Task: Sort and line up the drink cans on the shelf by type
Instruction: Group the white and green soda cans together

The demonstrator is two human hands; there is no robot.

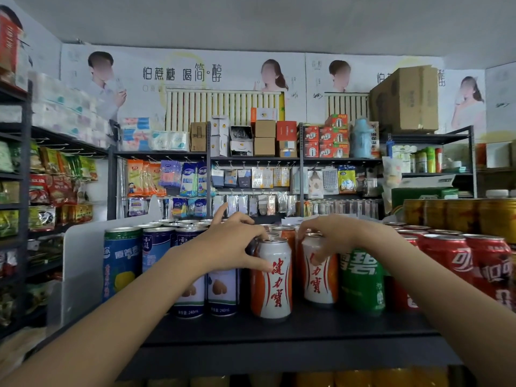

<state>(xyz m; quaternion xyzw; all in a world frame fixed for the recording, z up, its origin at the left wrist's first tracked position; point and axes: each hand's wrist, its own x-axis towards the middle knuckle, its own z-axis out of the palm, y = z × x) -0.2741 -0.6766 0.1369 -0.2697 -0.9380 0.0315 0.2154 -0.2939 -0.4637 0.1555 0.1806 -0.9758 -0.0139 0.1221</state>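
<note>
Both at centre frame: left hand (231, 244) pinching front Jianlibao can (275, 277), right hand (332, 236) gripping second Jianlibao can (318, 272); risking toppling the touching Sprite can (361, 280).

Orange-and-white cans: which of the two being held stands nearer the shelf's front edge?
The orange-and-white can in the left hand; the right hand grips the other can, set further back beside the green can.

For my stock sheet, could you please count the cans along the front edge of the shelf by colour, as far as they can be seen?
Blue cans: 4, two partly behind the left arm
Orange-and-white cans: 2, one gripped by the left hand, one by the right hand
Green can: 1
Red cans: 3, one mostly hidden
Total: 10 on the shelf
</note>
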